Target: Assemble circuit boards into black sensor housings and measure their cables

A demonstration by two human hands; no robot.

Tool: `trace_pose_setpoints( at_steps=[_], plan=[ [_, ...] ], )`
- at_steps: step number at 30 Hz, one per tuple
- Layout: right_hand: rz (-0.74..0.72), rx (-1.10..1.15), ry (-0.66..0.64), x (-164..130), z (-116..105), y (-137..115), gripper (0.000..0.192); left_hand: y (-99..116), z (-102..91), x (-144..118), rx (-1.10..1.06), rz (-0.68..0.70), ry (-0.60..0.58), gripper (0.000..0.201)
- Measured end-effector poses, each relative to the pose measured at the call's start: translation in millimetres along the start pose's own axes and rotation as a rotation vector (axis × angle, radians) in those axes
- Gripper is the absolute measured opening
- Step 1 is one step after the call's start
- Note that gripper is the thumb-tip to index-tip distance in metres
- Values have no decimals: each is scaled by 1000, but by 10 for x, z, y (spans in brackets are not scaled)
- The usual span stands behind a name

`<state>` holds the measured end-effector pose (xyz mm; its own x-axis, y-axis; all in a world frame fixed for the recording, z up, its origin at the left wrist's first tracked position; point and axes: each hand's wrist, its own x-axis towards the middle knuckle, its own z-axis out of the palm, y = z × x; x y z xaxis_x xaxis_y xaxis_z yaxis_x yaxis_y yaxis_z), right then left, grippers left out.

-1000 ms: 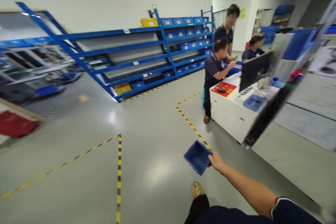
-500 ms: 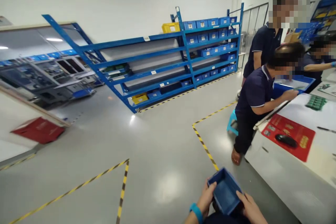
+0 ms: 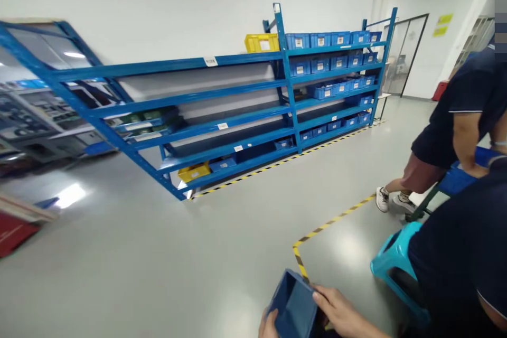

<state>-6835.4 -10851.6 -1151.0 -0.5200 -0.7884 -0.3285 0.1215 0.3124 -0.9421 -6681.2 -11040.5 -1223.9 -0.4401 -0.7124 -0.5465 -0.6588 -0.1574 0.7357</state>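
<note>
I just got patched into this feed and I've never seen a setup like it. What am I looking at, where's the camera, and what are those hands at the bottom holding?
There is no machine here: the camera sits on a person's head, looking forward and down, so the two bare hands at the bottom edge are that person's own. The left hand and the right hand grip a small blue bin from either side; its inside looks empty. Beyond it is a grey floor with yellow-black tape marking zones. Against the wall stand blue shelf racks carrying blue bins and a yellow crate. At the right, two co-workers in dark shirts stand close by, beside a teal stool.
</note>
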Motion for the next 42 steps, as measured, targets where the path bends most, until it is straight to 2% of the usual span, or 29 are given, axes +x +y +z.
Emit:
trace_pose_setpoints(
  at_steps=[2, 4, 6, 8, 10, 13, 15, 17, 20, 22, 24, 27, 29, 31, 35, 37, 39, 42],
  plan=[
    [29, 17, 48, 739, -391, -170, 59, 798, 164, 789, -38, 97, -3, 36],
    [15, -8, 113, 1410, -861, -313, 59, 1702, 416, 1531, -40, 251, -76, 34],
    [1, -55, 224, 2047, -1357, -345, 54, 2546, 778, 2277, 6, 388, -210, 31],
    [19, -64, 390, 2678, -1838, -229, 47, 3222, 1252, 3044, 37, 453, -324, 27],
    [41, 5, 519, 3325, -2309, -15, 44, 3726, 1795, 3804, 57, 472, -405, 22],
    [85, 154, 562, 4362, -3093, 219, 44, 4337, 2567, 4843, 81, 443, -485, 16],
    [92, 193, 532, 5107, -3706, 161, 43, 4780, 2956, 5452, 70, 384, -500, 19],
    [77, 190, 482, 5895, -4353, -77, 43, 5289, 3213, 6033, 40, 322, -518, 29],
    [101, 223, 409, 7159, -5250, -560, 47, 6059, 3391, 7000, -24, 246, -549, 51],
    [149, 298, 362, 8068, -5746, -830, 49, 6449, 3422, 7765, -96, 193, -492, 65],
    [168, 383, 340, 9033, -6176, -1032, 49, 6693, 3427, 8599, -180, 131, -337, 70],
    [87, 467, 424, 10556, -6781, -1317, 47, 6937, 3458, 9842, -245, -32, -63, 57],
    [7, 497, 492, 11575, -7203, -1567, 48, 7192, 3520, 10590, -246, -150, 28, 53],
    [-61, 514, 549, 12566, -7649, -1877, 50, 7602, 3617, 11240, -245, -182, 52, 54],
    [-172, 544, 680, 14468, -8601, -2543, 47, 8643, 3844, 12259, -298, -58, 68, 63],
    [-201, 547, 747, 15419, -9106, -2839, 39, 9027, 3907, 12656, -323, 16, 86, 70],
    [-223, 526, 788, 16374, -9625, -3116, 29, 9218, 3903, 12986, -336, 73, 155, 74],
    [-257, 450, 812, 17773, -10342, -3568, 24, 9199, 3853, 13352, -379, 29, 358, 74]
  ],
)
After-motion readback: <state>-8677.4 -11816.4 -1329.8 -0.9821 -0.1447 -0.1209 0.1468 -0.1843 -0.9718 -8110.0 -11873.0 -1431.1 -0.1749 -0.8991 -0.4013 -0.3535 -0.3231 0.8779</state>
